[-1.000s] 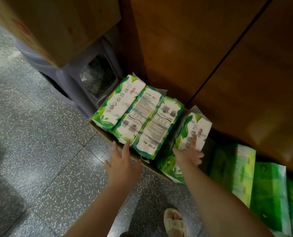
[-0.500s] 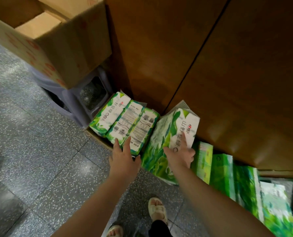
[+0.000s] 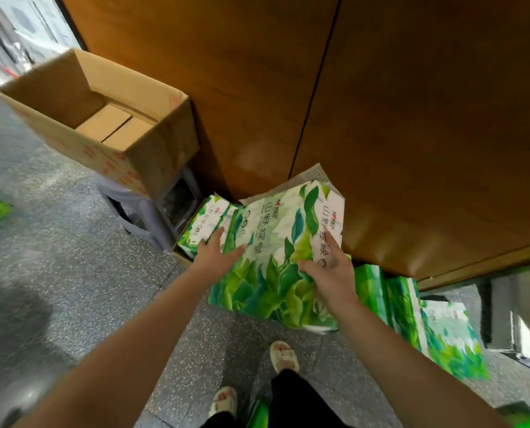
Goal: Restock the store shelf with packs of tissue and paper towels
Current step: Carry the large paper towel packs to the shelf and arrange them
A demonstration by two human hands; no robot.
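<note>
A large green-and-white tissue pack (image 3: 276, 257) sits tilted between both hands in the middle of the scene, above the speckled floor (image 3: 72, 267) and near the foot of the wooden panel (image 3: 381, 118). The left hand (image 3: 216, 257) lies with straight fingers against the pack's left edge, while the right hand (image 3: 331, 273) presses flat on its right face with fingers spread. More packs (image 3: 202, 223) stand in a low carton just left of it, others (image 3: 412, 310) lean at right, and an open cardboard box (image 3: 103, 118) rests on a grey stool (image 3: 152, 208) at far left.
</note>
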